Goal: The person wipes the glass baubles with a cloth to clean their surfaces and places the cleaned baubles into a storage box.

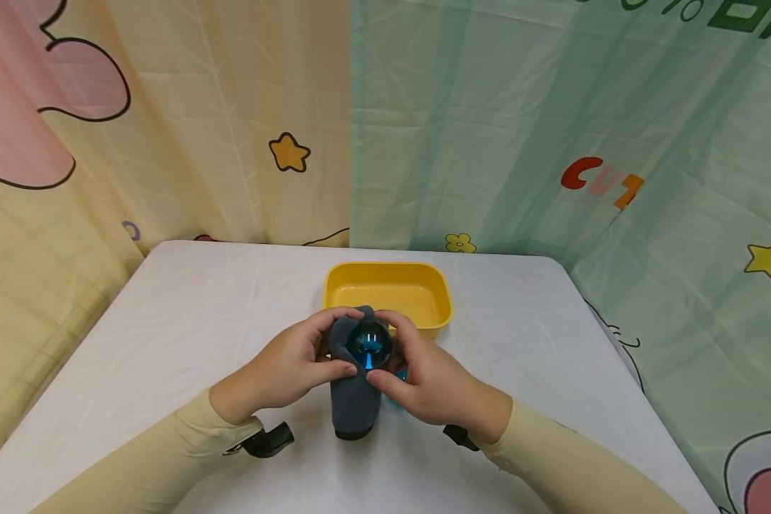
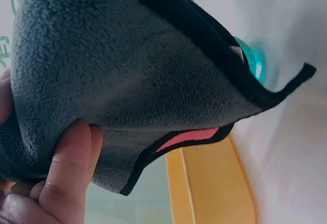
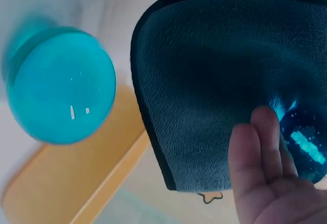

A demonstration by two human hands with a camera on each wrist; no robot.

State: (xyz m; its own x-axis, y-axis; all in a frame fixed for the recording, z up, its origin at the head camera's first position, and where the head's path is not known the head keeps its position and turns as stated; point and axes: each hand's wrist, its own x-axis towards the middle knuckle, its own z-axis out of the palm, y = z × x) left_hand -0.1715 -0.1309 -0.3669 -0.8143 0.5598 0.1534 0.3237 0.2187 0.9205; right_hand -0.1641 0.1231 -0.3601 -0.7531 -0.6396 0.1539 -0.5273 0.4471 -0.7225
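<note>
A dark grey fleece cloth (image 1: 355, 403) with black edging hangs from my hands above the table. My left hand (image 1: 288, 360) grips it, thumb in front; in the left wrist view its fingers press into the fleece, and a pink underside shows at one fold. A shiny blue, see-through ball (image 1: 369, 344) lies against the cloth between both hands. My right hand (image 1: 424, 371) holds the ball from the right, thumb low and fingers curled over it; part of the ball (image 3: 305, 147) shows beside these fingers. Below the cloth, a glossy turquoise round piece (image 3: 62, 87) sits on the table.
Just beyond my hands is a yellow rectangular tub (image 1: 388, 275) on the white-covered table (image 1: 231, 285). Patterned curtains (image 1: 424, 128) enclose the table's far side and flanks. A black strap device (image 1: 268, 440) is on my left wrist.
</note>
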